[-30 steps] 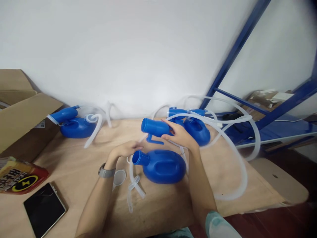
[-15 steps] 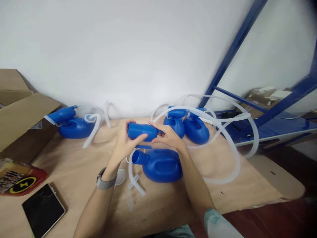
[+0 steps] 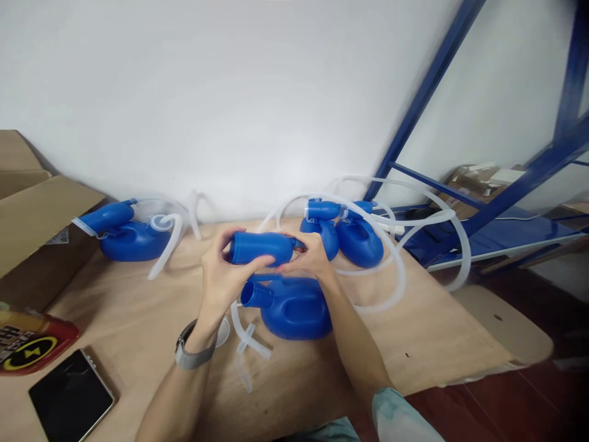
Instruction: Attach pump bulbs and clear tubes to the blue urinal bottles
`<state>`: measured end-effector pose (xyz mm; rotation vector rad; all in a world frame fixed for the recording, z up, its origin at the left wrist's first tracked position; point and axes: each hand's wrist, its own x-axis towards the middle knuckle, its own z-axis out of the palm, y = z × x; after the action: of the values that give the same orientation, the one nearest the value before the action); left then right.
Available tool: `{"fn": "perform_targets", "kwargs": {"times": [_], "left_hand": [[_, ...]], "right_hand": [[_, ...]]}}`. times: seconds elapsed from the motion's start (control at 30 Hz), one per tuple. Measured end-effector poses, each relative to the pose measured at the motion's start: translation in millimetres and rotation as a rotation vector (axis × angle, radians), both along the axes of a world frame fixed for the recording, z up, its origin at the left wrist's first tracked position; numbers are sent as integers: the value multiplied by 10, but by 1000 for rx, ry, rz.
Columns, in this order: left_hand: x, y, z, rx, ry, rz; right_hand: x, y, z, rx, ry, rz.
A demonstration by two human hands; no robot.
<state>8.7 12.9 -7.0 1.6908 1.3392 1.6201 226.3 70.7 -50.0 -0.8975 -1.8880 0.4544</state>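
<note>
Both my hands hold a blue plastic funnel piece point(image 3: 260, 247) above the table. My left hand point(image 3: 223, 276) wraps round its wide end. My right hand point(image 3: 309, 255) pinches its narrow end, where a clear tube point(image 3: 391, 258) joins and loops off to the right. Just below them a blue plastic bottle point(image 3: 294, 306) lies on its side on the wooden table point(image 3: 138, 313). A short clear tube piece point(image 3: 246, 344) and a small clear cap point(image 3: 224, 331) lie at the bottle's left.
Two more blue bottles with tubes point(image 3: 350, 236) stand behind my hands, another blue bottle point(image 3: 129, 236) at the back left. A cardboard box point(image 3: 37, 215), a red packet point(image 3: 32, 344) and a phone point(image 3: 69, 396) are at left. A blue metal rack point(image 3: 506, 184) stands at right.
My left hand rose from the table and took hold of the funnel piece's wide end. My right hand brought the piece leftward, pulling the tube loop closer.
</note>
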Motion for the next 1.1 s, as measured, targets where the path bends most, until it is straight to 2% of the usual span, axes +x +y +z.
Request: {"fn": "perform_targets", "kwargs": {"times": [0.2, 0.3, 0.37, 0.43, 0.47, 0.53, 0.6, 0.67, 0.73, 0.8, 0.87, 0.93, 1.0, 1.1], "left_hand": [[91, -41, -12, -40, -25, 9], [95, -151, 79, -26, -36, 30], [14, -271, 197, 93, -25, 180], [-156, -367, 320, 250, 8, 389], [-267, -383, 364, 309, 24, 421], [-516, -318, 389, 214, 110, 344], [-766, -138, 317, 38, 272, 239], [-995, 81, 168, -187, 426, 272], [-1198, 250, -11, -371, 489, 339], [-1366, 320, -180, -489, 474, 378], [-1486, 301, -328, -584, 398, 326], [-1550, 244, -463, -649, 327, 211], [-1574, 200, -595, -677, 304, 126], [-1588, 204, -771, -693, 345, 122]], "right_hand": [[-32, -45, 37, 138, -211, -219], [10, -37, 55, 137, -178, -298], [114, -31, 102, 79, -45, -492], [244, -47, 191, 24, 77, -675], [297, -67, 248, 13, 61, -642], [345, -116, 364, -11, -79, -384], [315, -143, 442, -58, -171, -177], [255, -125, 431, -150, -239, -64], [221, -75, 315, -264, -343, 11], [237, -33, 130, -366, -470, 76], [283, -41, -52, -427, -547, 82], [333, -126, -167, -447, -543, 28], [374, -287, -191, -433, -481, -6], [429, -597, -140, -392, -407, 43]]}}
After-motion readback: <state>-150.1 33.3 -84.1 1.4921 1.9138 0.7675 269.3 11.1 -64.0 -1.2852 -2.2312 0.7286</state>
